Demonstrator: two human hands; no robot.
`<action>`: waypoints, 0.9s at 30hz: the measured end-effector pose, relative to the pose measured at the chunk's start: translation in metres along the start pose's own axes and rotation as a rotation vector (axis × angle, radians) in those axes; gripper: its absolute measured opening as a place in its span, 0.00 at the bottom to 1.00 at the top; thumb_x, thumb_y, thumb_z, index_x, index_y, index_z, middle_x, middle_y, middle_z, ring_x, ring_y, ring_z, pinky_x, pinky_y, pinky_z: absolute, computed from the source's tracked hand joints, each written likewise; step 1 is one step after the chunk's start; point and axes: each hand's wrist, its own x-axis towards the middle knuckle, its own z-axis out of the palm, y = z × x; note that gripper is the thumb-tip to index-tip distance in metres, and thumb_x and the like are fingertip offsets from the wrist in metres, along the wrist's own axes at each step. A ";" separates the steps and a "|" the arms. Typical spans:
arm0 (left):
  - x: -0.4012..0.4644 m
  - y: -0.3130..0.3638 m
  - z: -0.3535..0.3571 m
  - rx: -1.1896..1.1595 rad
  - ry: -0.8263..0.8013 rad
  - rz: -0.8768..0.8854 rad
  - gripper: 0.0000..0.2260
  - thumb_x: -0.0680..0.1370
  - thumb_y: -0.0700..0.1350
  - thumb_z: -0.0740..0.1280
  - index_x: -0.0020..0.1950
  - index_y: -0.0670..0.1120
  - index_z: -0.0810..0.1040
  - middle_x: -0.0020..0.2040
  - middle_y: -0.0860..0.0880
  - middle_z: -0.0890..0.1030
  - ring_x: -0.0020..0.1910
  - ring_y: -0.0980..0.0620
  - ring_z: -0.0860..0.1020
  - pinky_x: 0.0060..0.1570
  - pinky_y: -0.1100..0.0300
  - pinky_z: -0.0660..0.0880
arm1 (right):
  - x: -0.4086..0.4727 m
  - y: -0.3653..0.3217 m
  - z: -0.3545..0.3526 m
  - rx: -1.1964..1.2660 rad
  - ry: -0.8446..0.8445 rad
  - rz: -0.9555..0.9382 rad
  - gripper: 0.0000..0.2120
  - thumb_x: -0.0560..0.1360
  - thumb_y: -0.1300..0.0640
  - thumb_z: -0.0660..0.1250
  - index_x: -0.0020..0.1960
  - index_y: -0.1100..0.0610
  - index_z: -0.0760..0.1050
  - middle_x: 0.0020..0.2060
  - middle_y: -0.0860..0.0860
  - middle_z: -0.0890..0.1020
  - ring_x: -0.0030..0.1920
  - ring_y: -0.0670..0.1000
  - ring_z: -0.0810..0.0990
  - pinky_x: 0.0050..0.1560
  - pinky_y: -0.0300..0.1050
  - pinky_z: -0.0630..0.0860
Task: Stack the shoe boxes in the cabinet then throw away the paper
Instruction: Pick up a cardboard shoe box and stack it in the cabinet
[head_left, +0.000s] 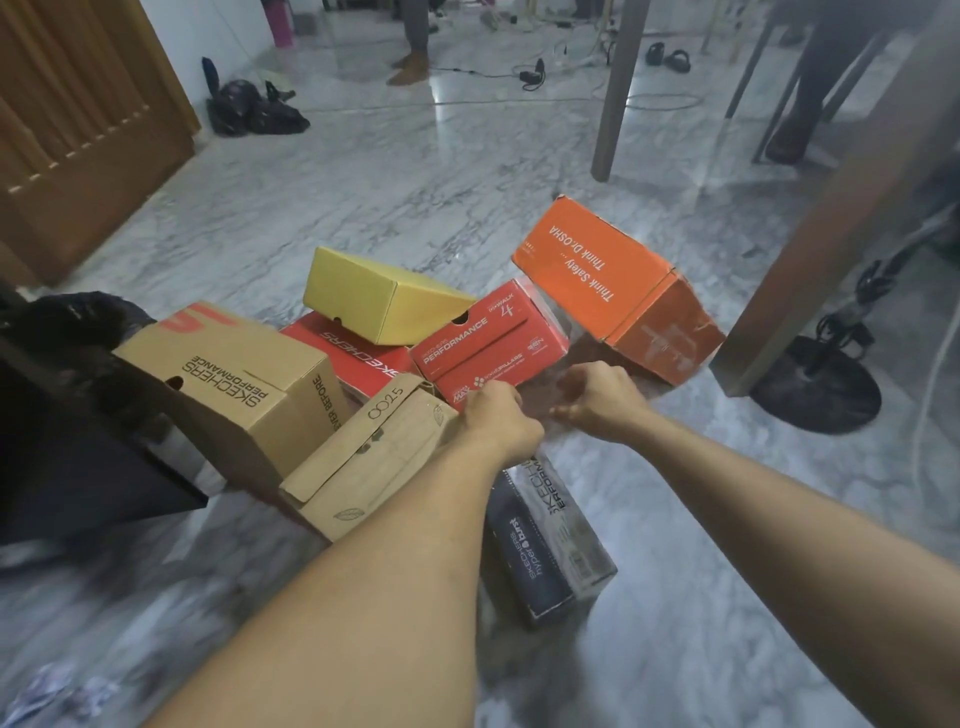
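Stacking not begun: shoe boxes (363, 364) lie heaped on the floor (415, 182). Left hand (498, 415) curls at the red box (493, 343), grip uncertain; right hand (597, 395), beside it, loosely open, empty. Cabinet unidentified; paper outstanding.

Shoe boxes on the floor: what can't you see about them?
Head view only:
- Dark grey cardboard shoe box: its near end is covered by the left forearm.
- Flat red cardboard box: mostly buried under the yellow cardboard box.
- Left hand: fingertips hidden, grip unclear.
- Whitish scraps, bottom-left: blurred.
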 end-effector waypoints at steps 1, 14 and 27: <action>-0.003 0.004 -0.002 -0.019 -0.010 0.000 0.17 0.72 0.45 0.69 0.61 0.51 0.77 0.60 0.48 0.78 0.52 0.46 0.79 0.54 0.53 0.78 | -0.002 0.000 0.005 -0.005 -0.032 -0.002 0.14 0.68 0.51 0.75 0.50 0.57 0.81 0.45 0.52 0.83 0.50 0.55 0.81 0.49 0.49 0.78; -0.036 -0.006 -0.047 -0.192 0.299 0.066 0.07 0.71 0.39 0.71 0.42 0.52 0.79 0.43 0.53 0.80 0.47 0.51 0.79 0.46 0.65 0.71 | -0.050 -0.003 0.073 -0.239 -0.316 -0.015 0.31 0.64 0.37 0.75 0.61 0.52 0.76 0.61 0.56 0.72 0.57 0.58 0.77 0.58 0.49 0.76; -0.074 -0.071 -0.097 -0.274 0.406 -0.419 0.23 0.74 0.45 0.70 0.66 0.37 0.72 0.69 0.43 0.70 0.68 0.42 0.68 0.56 0.53 0.72 | -0.047 -0.106 0.018 0.313 -0.109 -0.239 0.18 0.82 0.58 0.55 0.69 0.61 0.71 0.65 0.59 0.77 0.58 0.56 0.77 0.53 0.48 0.77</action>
